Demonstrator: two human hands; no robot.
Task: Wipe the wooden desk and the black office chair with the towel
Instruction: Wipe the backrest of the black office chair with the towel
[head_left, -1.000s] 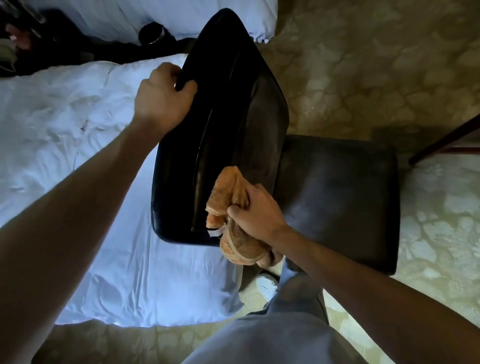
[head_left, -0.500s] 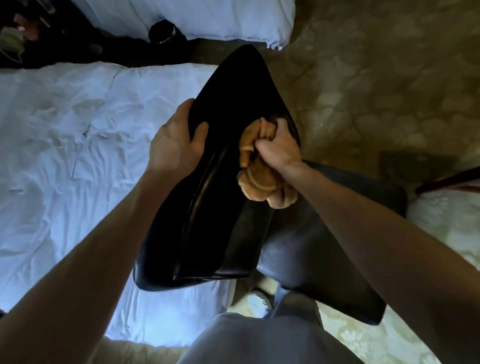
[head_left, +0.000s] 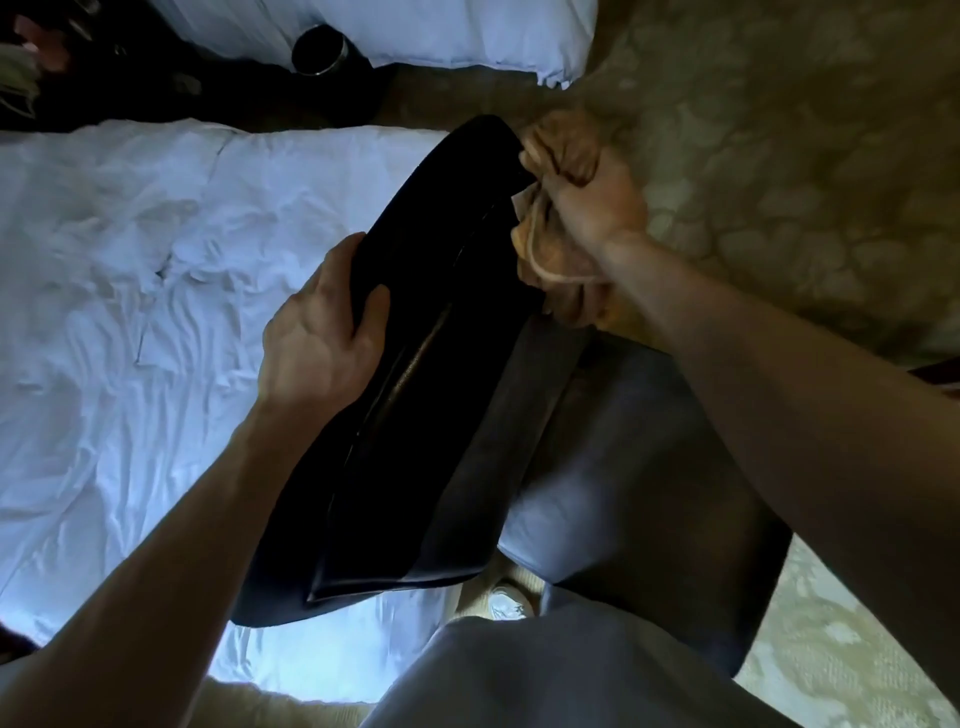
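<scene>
The black office chair (head_left: 431, 364) stands below me, its backrest running from lower left to upper right and its seat at the right. My left hand (head_left: 322, 332) grips the left edge of the backrest, thumb on the front face. My right hand (head_left: 592, 202) holds a bunched orange towel (head_left: 556, 260) against the backrest's upper right corner. Part of the towel hangs below my fist. The wooden desk is out of view.
A bed with rumpled white sheets (head_left: 130, 286) lies close on the left of the chair. A dark round can (head_left: 319, 49) stands on the floor at the top. Patterned carpet (head_left: 779, 156) spreads to the right. My leg and shoe (head_left: 511, 605) are below the chair.
My right hand has swept the towel up the backrest from its lower part to the upper right corner. My left hand has slid down the backrest's left edge.
</scene>
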